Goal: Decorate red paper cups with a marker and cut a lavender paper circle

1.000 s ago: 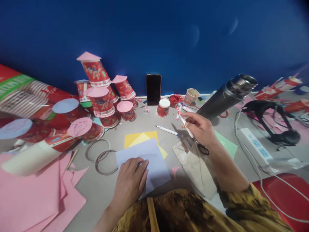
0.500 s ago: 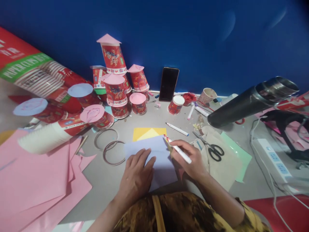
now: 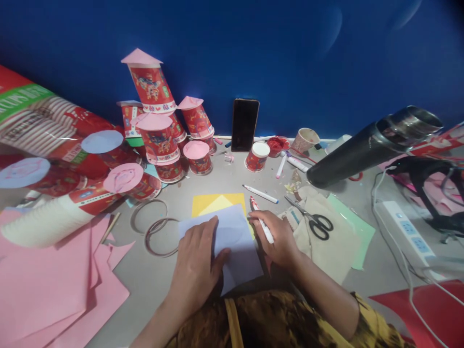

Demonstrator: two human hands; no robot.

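Note:
My left hand (image 3: 195,256) lies flat on a sheet of lavender paper (image 3: 237,241), thumb apart from the fingers. My right hand (image 3: 279,239) is closed around a white marker (image 3: 266,231) with a red end, at the paper's right edge. The red end points away from me, and I cannot tell whether it touches anything. Yellow paper (image 3: 199,199) shows from under the far side of the lavender sheet. Just beyond lies another white marker with a blue end (image 3: 261,193). Black-handled scissors (image 3: 319,226) rest to the right of my right hand.
Stacked red paper cups (image 3: 157,142) with pink paper tops stand at the back left. Pink paper (image 3: 43,280), tape rings (image 3: 147,237) and a cup sleeve (image 3: 47,220) lie left. A phone (image 3: 245,124) leans at the back. A black flask (image 3: 362,150) and power strip (image 3: 409,237) are right.
The marker in my right hand has turned more upright, its red end swinging away from the paper's corner. My left fingers have drawn together on the sheet. The whole view has shifted slightly.

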